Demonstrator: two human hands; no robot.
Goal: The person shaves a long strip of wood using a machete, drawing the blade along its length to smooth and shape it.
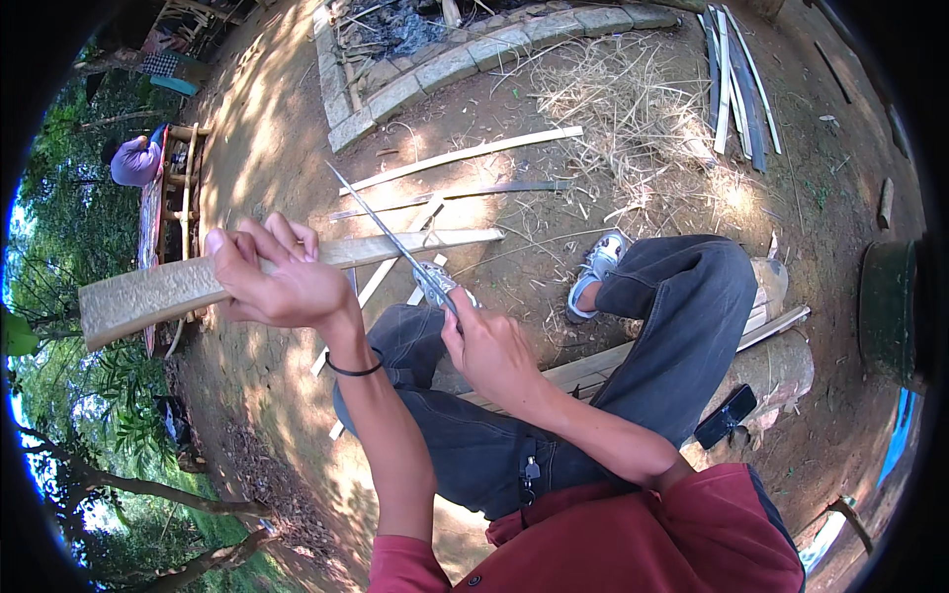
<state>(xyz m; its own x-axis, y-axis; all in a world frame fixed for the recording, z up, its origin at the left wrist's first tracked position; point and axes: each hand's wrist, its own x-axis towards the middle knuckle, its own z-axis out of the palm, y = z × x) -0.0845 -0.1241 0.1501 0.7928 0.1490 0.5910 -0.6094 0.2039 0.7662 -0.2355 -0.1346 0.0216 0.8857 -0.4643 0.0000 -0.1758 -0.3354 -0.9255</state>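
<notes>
My left hand [280, 280] is wrapped around a long flat slat of wood or bamboo [148, 299], held up at the left with its wide end toward the left rim. The slat's narrow end points right, over the ground. In my right hand [492, 358] is the handle of a long thin knife [376, 222], its blade pointing up and to the left. The blade crosses the slat between my two hands; whether it touches the wood I cannot tell.
Split strips [470, 158] lie on the dirt ahead, beside a heap of shavings [633, 104]. More strips [736, 84] lie far right. A stone border [494, 47] surrounds ash. A phone [727, 415] rests near a log [781, 371]. Another person [136, 161] sits far left.
</notes>
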